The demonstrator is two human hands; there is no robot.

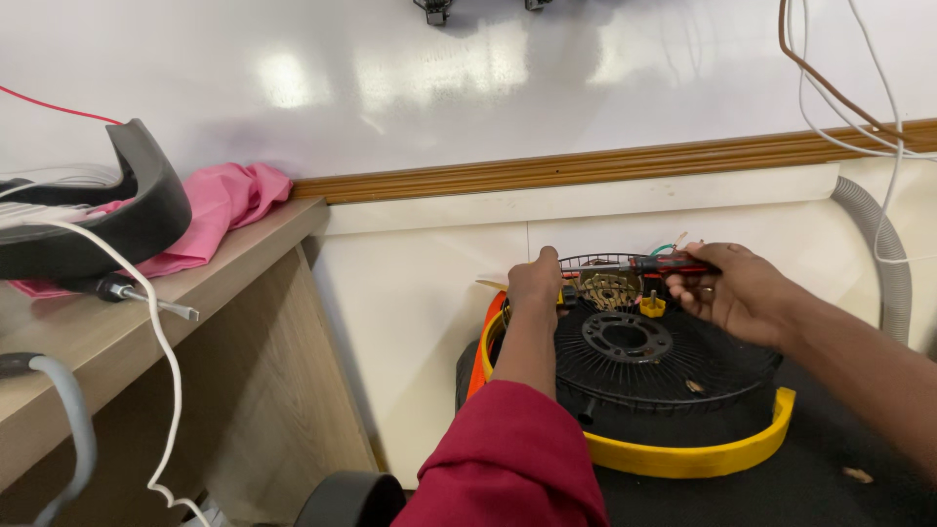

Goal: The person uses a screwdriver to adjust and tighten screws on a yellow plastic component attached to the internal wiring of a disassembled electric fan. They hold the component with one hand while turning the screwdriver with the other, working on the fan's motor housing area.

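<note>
My left hand (535,278) was closed around the far rim of the black fan housing (664,376), which sat on the floor in its yellow ring (727,451) against the white wall (420,293). My right hand (734,291) pinched a red screwdriver (656,264), its tip toward the brass switch part (610,290) near the yellow connector (652,307). I judged the step wanted the housing kept steady, the tip seated square, and slow turns, keeping clear of the loose wires (673,244).
</note>
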